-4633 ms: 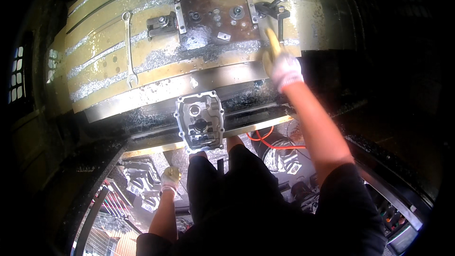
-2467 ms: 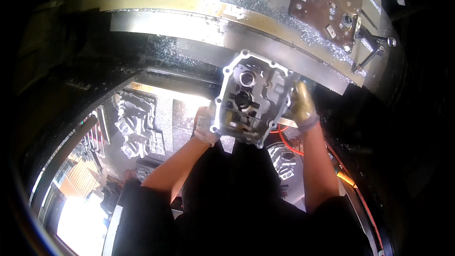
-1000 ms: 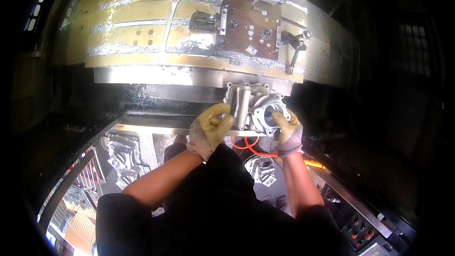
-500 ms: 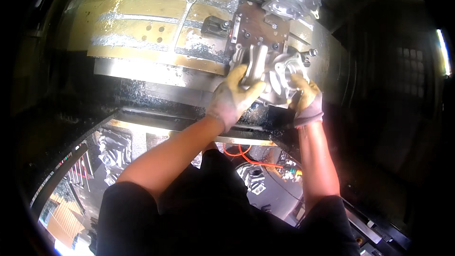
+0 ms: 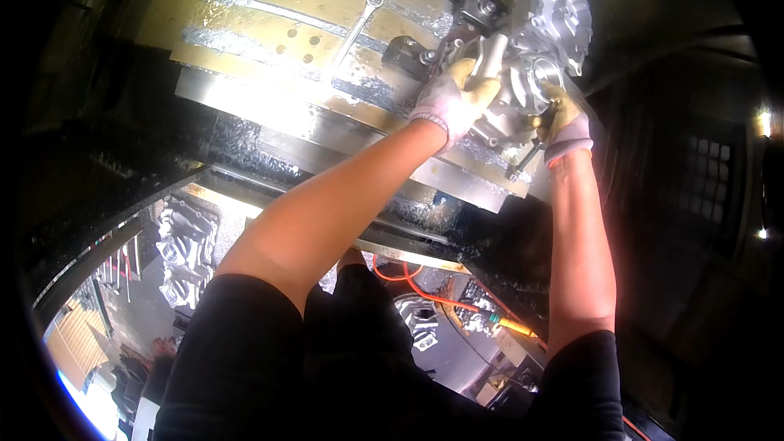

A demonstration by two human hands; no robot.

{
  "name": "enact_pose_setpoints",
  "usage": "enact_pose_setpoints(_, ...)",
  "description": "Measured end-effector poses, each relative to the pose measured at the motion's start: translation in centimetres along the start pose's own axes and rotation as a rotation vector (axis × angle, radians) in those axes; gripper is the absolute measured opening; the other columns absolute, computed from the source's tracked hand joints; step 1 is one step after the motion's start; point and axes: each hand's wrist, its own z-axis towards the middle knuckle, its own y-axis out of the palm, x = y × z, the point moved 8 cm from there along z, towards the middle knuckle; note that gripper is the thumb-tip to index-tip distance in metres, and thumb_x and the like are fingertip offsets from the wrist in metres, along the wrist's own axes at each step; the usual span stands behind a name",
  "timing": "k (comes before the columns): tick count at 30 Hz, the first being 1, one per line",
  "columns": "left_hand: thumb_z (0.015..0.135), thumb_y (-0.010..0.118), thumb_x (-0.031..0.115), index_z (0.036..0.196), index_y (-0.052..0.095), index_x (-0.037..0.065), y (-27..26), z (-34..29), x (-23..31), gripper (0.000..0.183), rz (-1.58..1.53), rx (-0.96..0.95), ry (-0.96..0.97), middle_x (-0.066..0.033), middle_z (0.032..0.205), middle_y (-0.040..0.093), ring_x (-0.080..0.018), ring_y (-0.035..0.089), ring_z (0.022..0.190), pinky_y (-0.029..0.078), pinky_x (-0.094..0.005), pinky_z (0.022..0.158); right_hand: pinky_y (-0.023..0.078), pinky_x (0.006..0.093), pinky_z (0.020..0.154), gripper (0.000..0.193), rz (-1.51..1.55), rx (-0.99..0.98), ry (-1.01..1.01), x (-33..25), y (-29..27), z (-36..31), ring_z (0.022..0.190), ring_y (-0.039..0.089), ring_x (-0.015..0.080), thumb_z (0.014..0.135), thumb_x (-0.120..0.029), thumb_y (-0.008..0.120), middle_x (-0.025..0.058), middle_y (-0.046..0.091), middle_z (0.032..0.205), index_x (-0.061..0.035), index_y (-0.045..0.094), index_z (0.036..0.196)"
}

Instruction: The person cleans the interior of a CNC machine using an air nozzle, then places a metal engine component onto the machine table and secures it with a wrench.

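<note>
Both my gloved hands grip a silvery cast-metal housing point(image 5: 513, 96) over the slotted machine table point(image 5: 327, 90). My left hand point(image 5: 454, 103) is closed on its left side, the thumb beside a raised cylindrical part. At its right side, my right hand point(image 5: 565, 121) holds the rim near a round opening. The housing covers most of the brown fixture plate behind it; whether it rests on the plate I cannot tell. Just beyond stands a second grey cast housing point(image 5: 554, 16). Dark clamp blocks sit left of the held housing point(image 5: 406, 54) and behind it point(image 5: 478, 6).
A combination wrench point(image 5: 357, 33) lies across the table's slots, left of the clamps. Metal chips litter the table. Below its front edge are more castings point(image 5: 186, 249), an orange hose point(image 5: 441, 300) and hand tools point(image 5: 122, 269). A dark machine wall point(image 5: 686, 163) stands at the right.
My hands have carried the housing farther over the fixture plate, toward the second housing. My arms reach out more, and the view has tilted and shifted.
</note>
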Motion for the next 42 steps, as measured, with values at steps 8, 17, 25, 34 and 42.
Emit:
enact_pose_setpoints(8,0.094,0.079,0.028,0.136,0.060,0.006,2.7,4.7,-3.7,0.051,-0.272,-0.031,0.028,-0.0132,0.127,0.069,-0.0232,0.061,0.124,0.048,-0.0315,0.106,0.059,0.0433,0.075,0.039,0.083,-0.104,0.069,1.1,0.0,3.7,0.095,0.063,0.0267,0.095,-0.023,0.073,0.0150,0.060,0.127,-0.0027,0.070,0.128)
enact_pose_setpoints(17,0.092,0.076,0.042,0.139,0.059,0.005,1.6,3.7,-2.9,0.063,-0.084,0.052,0.002,-0.0182,0.133,0.066,-0.0280,0.062,0.124,0.049,-0.0351,0.106,0.060,0.0376,0.077,0.038,0.011,-0.070,0.061,0.5,0.1,2.2,0.101,0.066,0.0239,0.097,-0.022,0.069,0.0147,0.065,0.130,-0.0007,0.070,0.127)
enact_pose_setpoints(25,0.091,0.072,0.053,0.149,0.053,0.003,2.0,3.4,-2.6,0.078,-0.041,0.003,-0.020,-0.0208,0.136,0.066,-0.0296,0.064,0.121,0.051,-0.0373,0.103,0.057,0.0308,0.075,0.037,-0.037,-0.045,0.040,0.2,0.0,2.0,0.099,0.066,0.0211,0.099,-0.023,0.065,0.0128,0.069,0.121,-0.0017,0.071,0.128)
enact_pose_setpoints(34,0.091,0.074,0.060,0.155,0.045,0.003,1.1,3.2,-2.3,0.091,0.036,-0.048,-0.048,-0.0187,0.131,0.070,-0.0202,0.073,0.104,0.058,-0.0322,0.088,0.046,0.0262,0.051,0.037,-0.138,0.026,0.062,0.5,-0.1,1.0,0.061,0.057,0.0132,0.097,-0.027,0.068,0.0081,0.068,0.095,0.0003,0.072,0.122)
enact_pose_setpoints(42,0.089,0.073,0.047,0.142,0.059,-0.002,1.2,2.4,-2.4,0.073,-0.117,-0.023,-0.083,-0.0232,0.135,0.067,-0.0341,0.064,0.127,0.048,-0.0391,0.109,0.043,0.0297,0.044,0.038,-0.213,0.089,0.018,0.7,-0.3,0.9,0.053,0.058,0.0184,0.092,-0.029,0.071,0.0115,0.067,0.087,-0.0005,0.071,0.116)
